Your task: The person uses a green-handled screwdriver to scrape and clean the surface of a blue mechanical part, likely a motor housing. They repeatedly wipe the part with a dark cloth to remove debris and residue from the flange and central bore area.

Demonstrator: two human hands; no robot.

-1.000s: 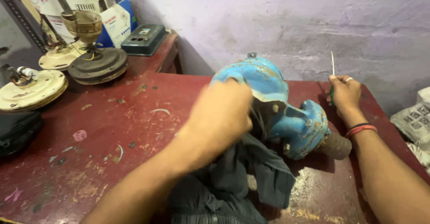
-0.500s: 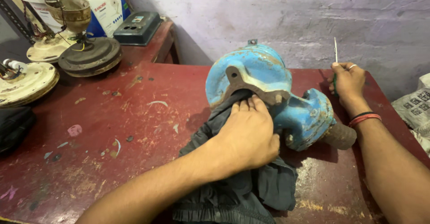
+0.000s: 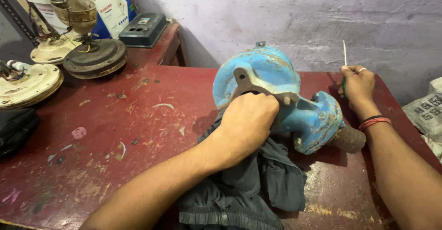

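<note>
A blue cast-metal pump housing [image 3: 269, 76] with a rusty flange and a rusty shaft stub lies on a worn red table [image 3: 138, 119]. My left hand [image 3: 248, 122] is closed on a dark grey cloth [image 3: 251, 184] and presses it against the flange opening of the housing. The rest of the cloth is bunched on the table below it. My right hand [image 3: 357, 85] rests on the table behind the housing and grips a thin screwdriver [image 3: 344, 55] with its shaft pointing up. A red and black band circles that wrist.
At the far left stand ceiling fan parts: a cream disc [image 3: 27, 80], a dark round motor [image 3: 94, 57] and a brass-coloured cup. A grey switch box [image 3: 145, 27] and cardboard boxes sit at the back. A black bag [image 3: 16, 126] lies at the left edge. A purple wall rises behind.
My left hand has slid with the cloth from the top of the housing down to its flange opening. The right hand has stayed put with the screwdriver.
</note>
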